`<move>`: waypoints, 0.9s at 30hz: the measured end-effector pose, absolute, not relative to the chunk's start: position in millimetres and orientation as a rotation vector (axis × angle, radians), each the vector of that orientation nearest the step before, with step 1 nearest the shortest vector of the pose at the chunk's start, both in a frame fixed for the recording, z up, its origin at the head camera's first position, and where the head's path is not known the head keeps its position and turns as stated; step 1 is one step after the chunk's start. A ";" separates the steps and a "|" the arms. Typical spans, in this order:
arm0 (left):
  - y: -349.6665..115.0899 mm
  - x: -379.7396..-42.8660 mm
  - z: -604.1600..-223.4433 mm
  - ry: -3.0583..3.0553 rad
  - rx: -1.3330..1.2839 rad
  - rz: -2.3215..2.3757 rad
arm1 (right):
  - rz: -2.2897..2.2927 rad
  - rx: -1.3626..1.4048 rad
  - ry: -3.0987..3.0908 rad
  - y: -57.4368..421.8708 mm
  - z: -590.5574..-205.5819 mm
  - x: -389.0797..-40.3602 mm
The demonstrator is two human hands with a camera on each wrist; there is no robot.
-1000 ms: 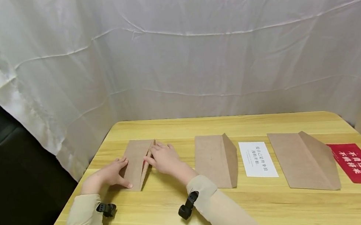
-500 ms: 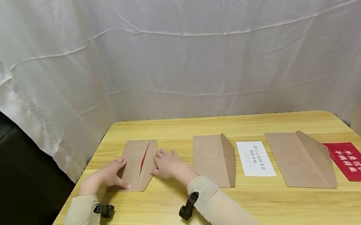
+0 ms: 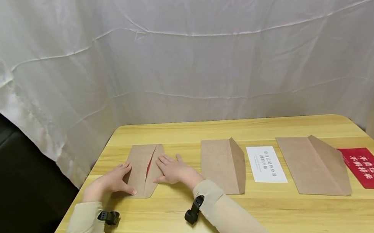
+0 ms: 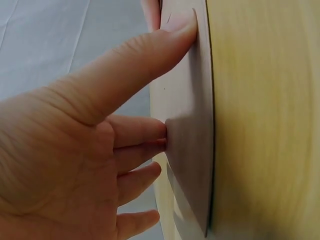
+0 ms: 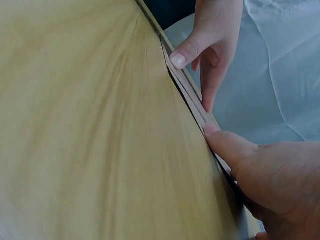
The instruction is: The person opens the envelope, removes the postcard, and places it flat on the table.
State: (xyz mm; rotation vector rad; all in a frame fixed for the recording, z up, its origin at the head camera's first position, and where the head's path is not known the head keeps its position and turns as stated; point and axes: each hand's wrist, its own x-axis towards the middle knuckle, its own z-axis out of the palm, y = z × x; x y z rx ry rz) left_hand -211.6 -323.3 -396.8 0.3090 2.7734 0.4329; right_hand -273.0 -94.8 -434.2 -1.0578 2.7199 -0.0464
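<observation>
At the table's left part lies a brown paper envelope, its pointed flap laid out to the right. A sliver of red card shows in its opening. My left hand steadies the envelope's left side; in the left wrist view its thumb presses on the paper and the fingertips touch it farther along. My right hand rests on the flap with its fingers spread. From the right wrist view, the right thumb lies at the envelope's near edge.
A second brown envelope lies flap outward at mid-table, then a white card with dark lettering. Farther right are a third envelope and a red card with white lettering, partly overlapped. A pale curtain hangs behind the wooden table.
The left envelope's flap, raised at its opening before, has come down flat to the right. My right hand has shifted from the opening onto the flap, fingers now straighter. The left hand stays put.
</observation>
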 end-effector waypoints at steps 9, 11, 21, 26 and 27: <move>-304.3 -214.4 -396.1 2.784 0.349 0.421 | -0.049 -1.075 2.729 -92.0 -433.5 -274.3; -298.7 -214.6 -396.4 2.792 0.354 0.418 | -0.057 -1.069 2.729 -92.0 -433.0 -273.8; -279.9 -213.7 -397.7 2.826 0.390 0.358 | -0.054 -1.092 2.728 -92.5 -430.6 -272.7; -275.2 -214.9 -399.2 2.813 0.399 0.346 | -0.046 -1.093 2.729 -93.0 -431.4 -273.1; -274.6 -215.0 -399.2 2.811 0.400 0.344 | -0.046 -1.093 2.728 -93.1 -431.3 -273.0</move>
